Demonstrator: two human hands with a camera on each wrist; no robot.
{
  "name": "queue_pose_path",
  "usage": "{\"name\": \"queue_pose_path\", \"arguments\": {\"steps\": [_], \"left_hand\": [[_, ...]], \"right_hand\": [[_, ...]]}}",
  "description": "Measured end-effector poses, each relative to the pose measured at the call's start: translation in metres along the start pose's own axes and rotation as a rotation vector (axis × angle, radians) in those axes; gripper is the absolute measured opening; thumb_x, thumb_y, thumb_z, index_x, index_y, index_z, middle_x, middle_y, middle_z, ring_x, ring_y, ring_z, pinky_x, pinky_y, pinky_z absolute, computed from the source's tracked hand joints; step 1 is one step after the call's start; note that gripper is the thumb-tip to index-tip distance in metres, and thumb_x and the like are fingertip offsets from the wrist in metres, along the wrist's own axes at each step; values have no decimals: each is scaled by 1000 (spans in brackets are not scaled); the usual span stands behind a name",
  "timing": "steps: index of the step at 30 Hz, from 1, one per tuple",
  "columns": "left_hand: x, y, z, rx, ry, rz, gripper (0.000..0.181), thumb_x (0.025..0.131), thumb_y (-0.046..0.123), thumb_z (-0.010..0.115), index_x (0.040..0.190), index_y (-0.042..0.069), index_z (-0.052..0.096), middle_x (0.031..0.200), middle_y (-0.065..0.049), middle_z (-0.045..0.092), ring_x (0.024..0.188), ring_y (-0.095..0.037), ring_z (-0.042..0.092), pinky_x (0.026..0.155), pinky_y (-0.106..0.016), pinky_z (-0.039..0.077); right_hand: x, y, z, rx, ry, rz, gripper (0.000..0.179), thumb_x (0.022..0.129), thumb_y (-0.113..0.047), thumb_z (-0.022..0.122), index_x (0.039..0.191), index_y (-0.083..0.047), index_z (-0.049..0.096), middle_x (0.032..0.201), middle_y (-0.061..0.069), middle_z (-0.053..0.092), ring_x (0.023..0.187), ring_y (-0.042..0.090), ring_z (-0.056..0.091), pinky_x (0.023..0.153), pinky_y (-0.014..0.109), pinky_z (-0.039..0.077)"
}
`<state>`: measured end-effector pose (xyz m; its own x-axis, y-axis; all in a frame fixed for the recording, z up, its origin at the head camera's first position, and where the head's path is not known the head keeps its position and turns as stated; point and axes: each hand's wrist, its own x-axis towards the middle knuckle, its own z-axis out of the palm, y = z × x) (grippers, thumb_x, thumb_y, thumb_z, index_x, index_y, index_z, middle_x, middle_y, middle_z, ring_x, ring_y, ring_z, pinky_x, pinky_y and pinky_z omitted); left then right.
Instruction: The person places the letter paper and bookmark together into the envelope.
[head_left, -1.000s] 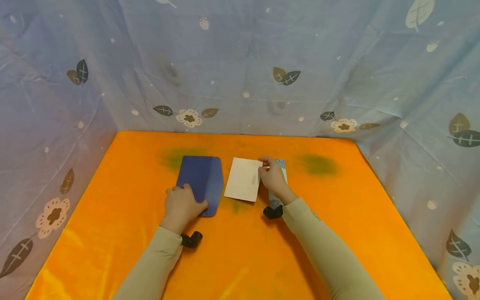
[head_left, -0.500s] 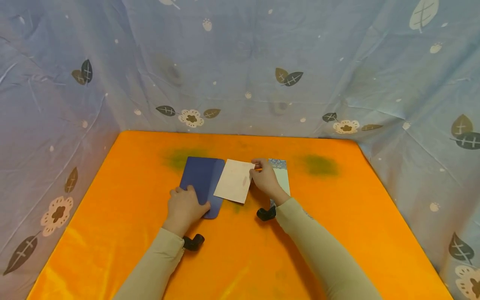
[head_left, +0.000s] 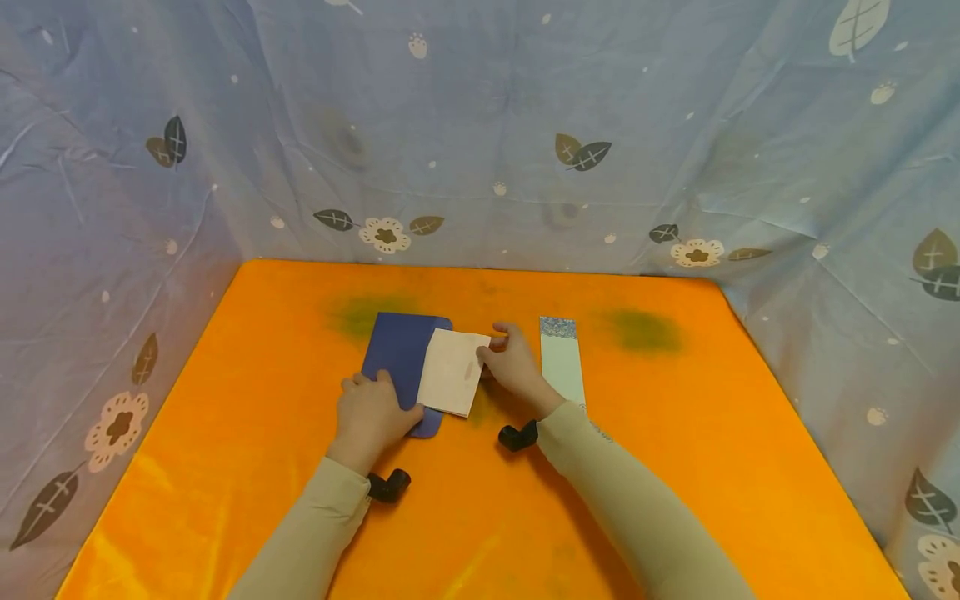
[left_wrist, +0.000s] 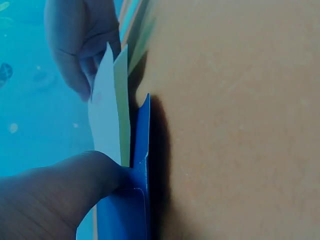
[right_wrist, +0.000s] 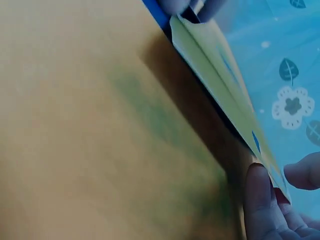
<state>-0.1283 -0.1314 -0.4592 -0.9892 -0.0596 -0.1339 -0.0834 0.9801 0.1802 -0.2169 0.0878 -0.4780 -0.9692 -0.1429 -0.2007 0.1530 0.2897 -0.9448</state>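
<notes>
A dark blue envelope (head_left: 397,342) lies at the middle left, its flap side toward the right. My left hand (head_left: 370,417) holds it by its near part, fingers over the left side and thumb (left_wrist: 95,172) at the mouth by the flap. My right hand (head_left: 517,367) pinches the right edge of a folded cream card (head_left: 452,372) between thumb and fingers. The card's left edge overlaps the envelope's mouth, right by my left thumb. In the right wrist view the card (right_wrist: 215,75) shows its two leaves slightly parted.
A pale strip of card (head_left: 561,358) with a blue patterned end lies right of my right hand, partly behind the wrist. An orange cloth (head_left: 465,517) covers the table. Patterned blue-grey curtains (head_left: 480,125) enclose the back and sides.
My right hand has carried the card leftward from beside the envelope to over its mouth. The pale strip has come into fuller view. The left hand stays almost in place on the envelope.
</notes>
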Motion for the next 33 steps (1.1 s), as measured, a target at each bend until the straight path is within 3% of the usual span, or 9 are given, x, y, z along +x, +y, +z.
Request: {"name": "queue_pose_path", "arguments": {"steps": [5, 16, 33], "left_hand": [[0, 0, 0, 1, -2, -7, 94, 80, 60, 65, 136, -13, 43, 120, -46, 43, 106, -56, 45, 76, -54, 51], [-2, 0, 0, -4, -5, 0, 94, 80, 59, 65, 136, -14, 42, 120, -45, 43, 106, -56, 45, 78, -56, 50], [-4, 0, 4, 1, 40, 8, 92, 82, 59, 62, 135, -13, 45, 118, -43, 45, 103, -54, 46, 76, -54, 51]], "right_hand": [[-8, 1, 7, 33, -29, 42, 67, 93, -15, 64, 148, -5, 27, 120, 16, 57, 81, 25, 68, 68, 34, 58], [-24, -3, 21, -37, -68, -16, 67, 92, -8, 65, 147, -5, 28, 105, 16, 56, 74, 26, 67, 64, 34, 58], [-17, -12, 40, -173, -62, -61, 61, 91, -7, 66, 143, -1, 36, 87, 11, 59, 63, 22, 66, 62, 30, 56]]}}
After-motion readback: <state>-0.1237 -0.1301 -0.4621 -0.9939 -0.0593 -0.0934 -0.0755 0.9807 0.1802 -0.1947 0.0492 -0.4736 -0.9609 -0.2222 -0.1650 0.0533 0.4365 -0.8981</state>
